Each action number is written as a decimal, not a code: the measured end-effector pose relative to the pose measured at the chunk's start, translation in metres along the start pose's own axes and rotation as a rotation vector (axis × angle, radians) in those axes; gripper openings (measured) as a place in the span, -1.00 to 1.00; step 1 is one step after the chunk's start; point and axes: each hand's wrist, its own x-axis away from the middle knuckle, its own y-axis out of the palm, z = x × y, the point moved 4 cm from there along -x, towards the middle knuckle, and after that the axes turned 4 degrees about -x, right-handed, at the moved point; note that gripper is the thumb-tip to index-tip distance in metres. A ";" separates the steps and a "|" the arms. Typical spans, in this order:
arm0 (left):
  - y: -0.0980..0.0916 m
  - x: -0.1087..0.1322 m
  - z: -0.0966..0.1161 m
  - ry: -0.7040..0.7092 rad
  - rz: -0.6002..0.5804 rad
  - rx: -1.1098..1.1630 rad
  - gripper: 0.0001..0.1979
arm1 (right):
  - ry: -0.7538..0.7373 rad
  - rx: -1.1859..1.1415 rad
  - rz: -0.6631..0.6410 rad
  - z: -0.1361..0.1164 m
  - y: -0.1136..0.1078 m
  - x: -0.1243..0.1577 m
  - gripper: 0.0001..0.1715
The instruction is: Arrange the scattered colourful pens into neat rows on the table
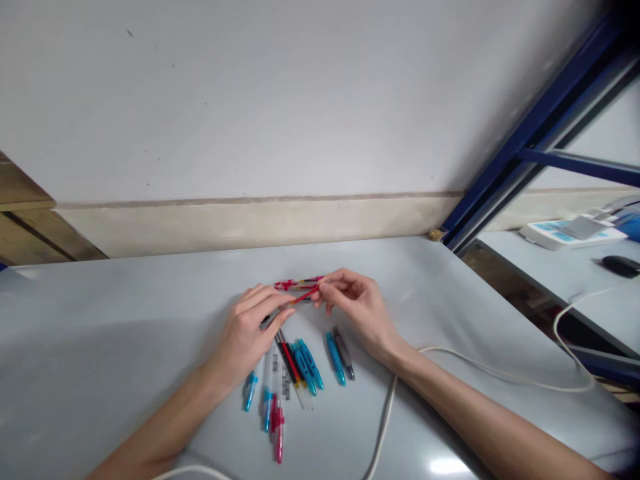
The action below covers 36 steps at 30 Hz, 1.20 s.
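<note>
Wooden furniture (25,230) at far left, beside the grey table (125,360). Left hand (255,317) over the middle of the table, palm down, its thumb and fingertips pinching the lower left end of a thin red refill (305,295). Below this hand on the table: a clear pen with a blue end (251,387), a second blue-ended pen (267,410) and a pink pen (279,440), close together and pointing toward the person. Just right of these, a bundle of dark and red refills (289,360), then blue barrels (307,367) side by side. The held refill slants up to the right, bridging the two hands above the table; pink-red pens (285,285) lie behind it. A separate pair follows: blue barrel piece (335,359) and grey barrel piece (344,353). Right hand (357,307): thumb and forefinger pinching the refill's upper end, other fingers curled. A white cable (384,427) passes beneath the right forearm. Far right, beyond the blue frame (493,153): a white power strip (545,235) and a black object (620,266), identity unclear.
</note>
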 end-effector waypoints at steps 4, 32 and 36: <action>-0.001 0.003 0.001 0.009 0.044 -0.034 -0.84 | 0.007 0.088 -0.083 -0.005 0.013 0.011 -0.67; -0.005 0.006 0.007 -0.197 -0.002 -0.176 -0.75 | -0.076 0.419 -0.191 -0.008 0.022 0.022 -0.49; -0.005 0.005 -0.009 -0.368 -0.016 -0.130 -0.72 | -0.278 0.775 -0.502 -0.016 0.036 0.031 -0.65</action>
